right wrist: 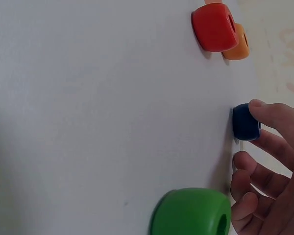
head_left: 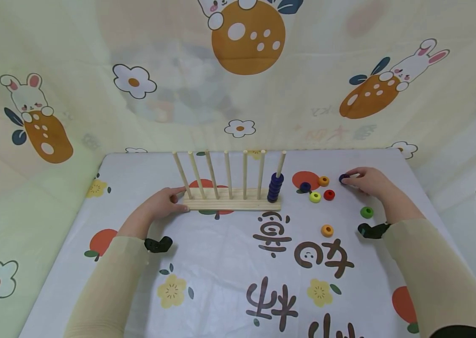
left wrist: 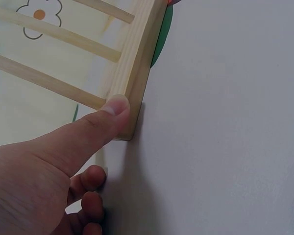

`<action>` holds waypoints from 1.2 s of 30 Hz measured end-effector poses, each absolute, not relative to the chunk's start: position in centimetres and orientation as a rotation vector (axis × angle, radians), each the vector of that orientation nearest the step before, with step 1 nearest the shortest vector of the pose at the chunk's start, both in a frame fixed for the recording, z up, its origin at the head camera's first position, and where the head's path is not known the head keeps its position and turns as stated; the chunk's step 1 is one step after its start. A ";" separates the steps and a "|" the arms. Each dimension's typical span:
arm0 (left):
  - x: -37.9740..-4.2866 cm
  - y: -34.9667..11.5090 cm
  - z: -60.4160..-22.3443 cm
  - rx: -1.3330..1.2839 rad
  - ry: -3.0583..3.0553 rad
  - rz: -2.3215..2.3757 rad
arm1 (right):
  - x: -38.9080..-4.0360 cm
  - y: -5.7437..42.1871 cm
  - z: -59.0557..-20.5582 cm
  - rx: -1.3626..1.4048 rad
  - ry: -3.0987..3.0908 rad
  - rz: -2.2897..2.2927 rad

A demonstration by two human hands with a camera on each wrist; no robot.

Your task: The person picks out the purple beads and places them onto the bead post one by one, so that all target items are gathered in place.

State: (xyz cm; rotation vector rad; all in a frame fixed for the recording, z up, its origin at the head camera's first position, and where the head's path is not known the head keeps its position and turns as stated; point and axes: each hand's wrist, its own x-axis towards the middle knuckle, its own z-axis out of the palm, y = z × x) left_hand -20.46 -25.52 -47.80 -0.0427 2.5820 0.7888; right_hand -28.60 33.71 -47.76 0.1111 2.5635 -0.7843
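A wooden peg rack with a row of upright pegs stands on the table. Several dark blue beads are stacked on its rightmost peg; the other pegs carry none. My left hand grips the rack's left end, the thumb pressed on the base near the outermost peg. Over on the right, my right hand pinches a dark blue bead between thumb and forefinger, at the tabletop. In the right wrist view a green bead lies close to the curled lower fingers.
Between rack and right hand lie an orange bead, a red bead, a yellow-green bead and another dark blue bead. Nearer me is a second orange bead. A printed cloth covers the table; patterned curtain hangs behind.
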 end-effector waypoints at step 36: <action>-20.5 -25.5 -47.7 -0.035 2.578 0.782 | -25.7 30.2 -44.3 -0.009 2.821 -0.742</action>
